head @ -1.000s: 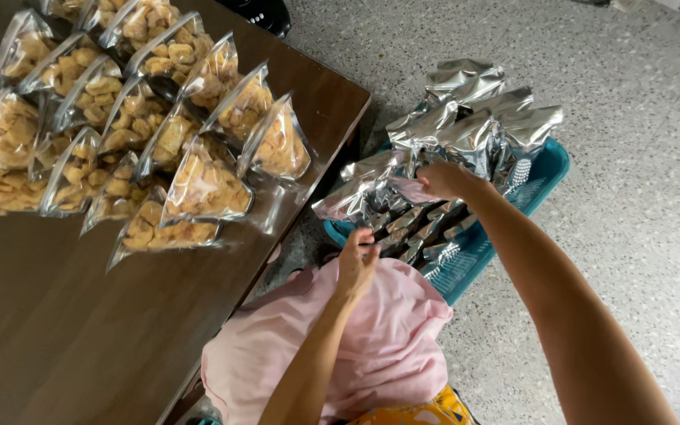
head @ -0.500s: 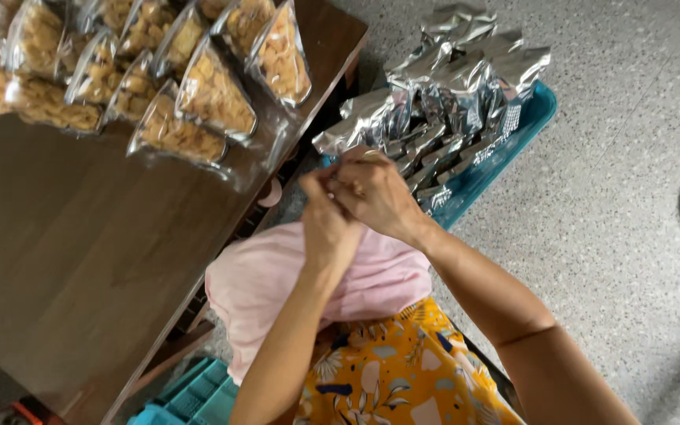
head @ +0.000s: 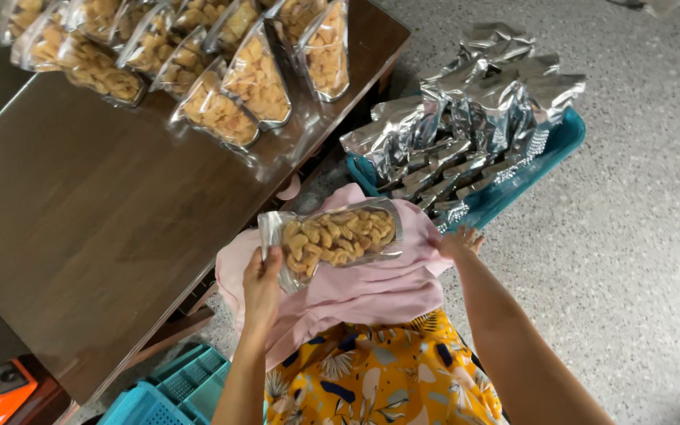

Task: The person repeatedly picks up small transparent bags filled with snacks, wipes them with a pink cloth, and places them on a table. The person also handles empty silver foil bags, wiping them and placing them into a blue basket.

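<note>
A: Where is the pouch of cashews (head: 332,238) right now?

B: It lies over the pink cloth (head: 356,287) on the person's lap, just below the frame's centre. Its long axis runs from about 8 o'clock up to 2 o'clock, with the clear front facing up

A: And the hands?

B: The left hand (head: 262,283) is closed on the pouch's left end, thumb and fingers pinching the top edge. The right hand (head: 458,242) sits at 3 o'clock of the pouch, just beside its right end and resting on the edge of the cloth; from here I cannot tell whether its fingers are curled or flat, as the wrist covers most of them

A: So which hand is nearer?

B: The left, since it already grips the pouch. The right is close, but I cannot say it touches

A: What lies around it?

B: At 11 o'clock, filled clear pouches (head: 257,79) stand in rows on the brown table (head: 88,228). At 1 o'clock, a teal tray (head: 548,153) on the floor holds a heap of silver pouches (head: 474,110). At 7 o'clock, a light blue crate (head: 175,389) is cut off by the frame's bottom edge

A: Anything hard to make out?

B: Whether the pouch's top is sealed; the left hand's fingers hide that edge
</note>
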